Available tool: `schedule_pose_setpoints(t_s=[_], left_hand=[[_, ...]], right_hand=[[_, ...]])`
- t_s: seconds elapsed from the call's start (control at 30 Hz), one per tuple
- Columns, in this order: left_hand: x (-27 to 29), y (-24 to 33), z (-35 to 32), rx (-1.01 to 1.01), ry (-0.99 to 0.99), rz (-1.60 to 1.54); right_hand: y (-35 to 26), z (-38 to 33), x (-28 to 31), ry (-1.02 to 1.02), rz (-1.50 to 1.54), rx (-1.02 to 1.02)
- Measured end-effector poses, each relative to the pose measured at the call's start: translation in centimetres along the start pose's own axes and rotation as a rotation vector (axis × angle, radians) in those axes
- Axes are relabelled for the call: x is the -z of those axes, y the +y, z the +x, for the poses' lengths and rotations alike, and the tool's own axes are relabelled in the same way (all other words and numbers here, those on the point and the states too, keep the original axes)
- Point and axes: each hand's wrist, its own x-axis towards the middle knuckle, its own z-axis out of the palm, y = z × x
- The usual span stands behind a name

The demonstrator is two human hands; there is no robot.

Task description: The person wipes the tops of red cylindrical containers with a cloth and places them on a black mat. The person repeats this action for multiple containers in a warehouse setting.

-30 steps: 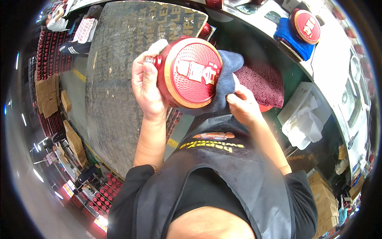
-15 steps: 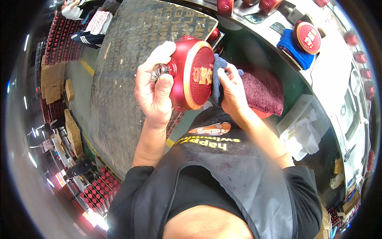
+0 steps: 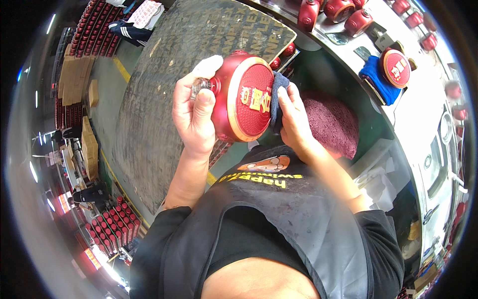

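A round, flattened red bottle (image 3: 234, 97) with a gold rim and raised gold lettering on its flat face is held up before my chest. My left hand (image 3: 195, 107) grips it by its neck, where a clear glass mouth (image 3: 200, 87) shows between thumb and fingers. The thumb and one fingertip look whitish. In my right hand (image 3: 295, 114) a dark blue cloth (image 3: 279, 97) is pinched, pressed against the bottle's right edge. Some right fingers are hidden behind the cloth.
A maroon cushioned seat (image 3: 331, 122) stands beyond my right forearm. To the right curves a white worktop (image 3: 343, 55) with several red bottles (image 3: 358, 22) and a blue cloth pad (image 3: 381, 79) bearing another. Left is a worn wooden board (image 3: 159, 104); racks of red bottles (image 3: 97, 30) stand farther off.
My view has shifted, so the surroundings sit differently. The right hand and cloth have slid slightly along the bottle's edge, and the bottle's lettered face is turned a little more toward me.
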Motion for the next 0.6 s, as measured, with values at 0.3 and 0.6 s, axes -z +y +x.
schedule_pose_setpoints(t_s=[0.3,0.6], left_hand=[[6.2,0.3,-1.9,0.189,0.245,-0.263],[17.7,3.7,-6.9,0.145,0.336,-0.287]], right_hand=[[2.1,-2.0,-2.1,-0.206,-0.044,-0.073],[6.2,-3.3,-4.7,-0.128,-0.382,-0.086]])
